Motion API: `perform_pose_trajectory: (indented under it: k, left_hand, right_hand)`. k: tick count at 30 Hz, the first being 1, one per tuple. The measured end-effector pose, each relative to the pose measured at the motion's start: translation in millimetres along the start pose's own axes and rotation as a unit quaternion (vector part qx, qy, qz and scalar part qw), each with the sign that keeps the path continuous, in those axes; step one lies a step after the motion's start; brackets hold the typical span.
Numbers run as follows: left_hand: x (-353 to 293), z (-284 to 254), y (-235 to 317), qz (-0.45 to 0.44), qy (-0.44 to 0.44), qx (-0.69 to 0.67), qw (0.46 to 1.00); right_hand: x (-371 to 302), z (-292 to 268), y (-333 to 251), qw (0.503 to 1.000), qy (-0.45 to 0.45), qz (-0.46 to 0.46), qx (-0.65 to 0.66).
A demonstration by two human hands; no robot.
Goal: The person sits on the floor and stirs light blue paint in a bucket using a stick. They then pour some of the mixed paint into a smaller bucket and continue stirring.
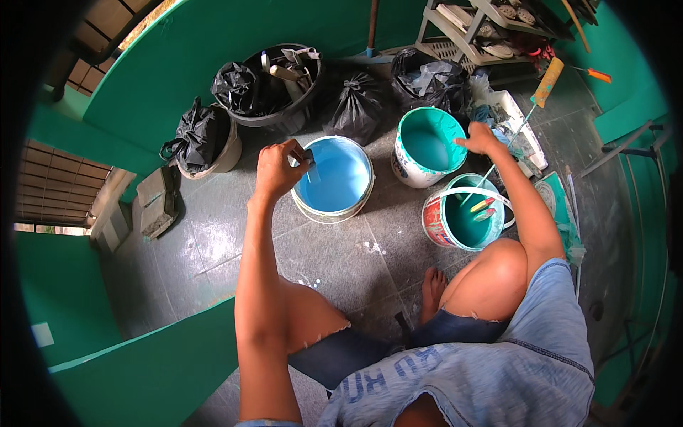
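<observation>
My left hand point(276, 171) is closed at the left rim of a bucket of light blue paint point(337, 171). Pinched in its fingers is a small flat piece, dark with a see-through end point(311, 165), hanging over the paint; its kind is unclear. On the right, my right hand point(484, 139) grips the rim of a white bucket with green paint point(425, 146) inside. Just in front of that stands a smaller red and white bucket point(440, 220) with its handle raised. Green liquid and several brush handles point(482, 208) are in it, along with a thin rod.
Black garbage bags point(353, 107) and a dark tub of tools point(288, 117) line the green wall. A paint roller point(547, 82) angles up at right, near a white tray point(523, 128). Bricks point(155, 203) lie at left. A shoe rack point(469, 32) stands behind.
</observation>
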State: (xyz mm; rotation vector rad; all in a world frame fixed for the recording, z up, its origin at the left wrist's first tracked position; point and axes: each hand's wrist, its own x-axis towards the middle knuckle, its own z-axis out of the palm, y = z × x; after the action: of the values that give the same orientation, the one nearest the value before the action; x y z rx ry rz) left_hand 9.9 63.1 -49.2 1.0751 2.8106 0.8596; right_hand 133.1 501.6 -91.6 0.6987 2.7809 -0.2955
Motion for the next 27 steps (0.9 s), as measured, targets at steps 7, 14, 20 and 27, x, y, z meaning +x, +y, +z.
perform_pose_trajectory:
  k: [7, 14, 20, 27]
  left_hand:
    - [-4.7, 0.6, -7.5, -0.023, 0.015, -0.019, 0.999]
    - [-6.4, 11.9, -19.1, -0.052, 0.031, -0.019, 0.998]
    - [-8.0, 17.9, -26.4, -0.117, 0.027, 0.016, 0.993]
    - [-3.0, 20.3, -34.2, -0.146, 0.021, 0.036, 0.988]
  right_hand:
    - [6.2, 44.1, 21.4, 0.975, -0.029, 0.042, 0.216]
    - [5.3, 25.9, -16.5, 0.936, 0.029, -0.059, 0.345]
    - [-7.6, -6.9, -34.8, 0.936, 0.068, -0.121, 0.325]
    - [-13.2, -56.4, -69.5, 0.944, 0.187, -0.244, 0.123]
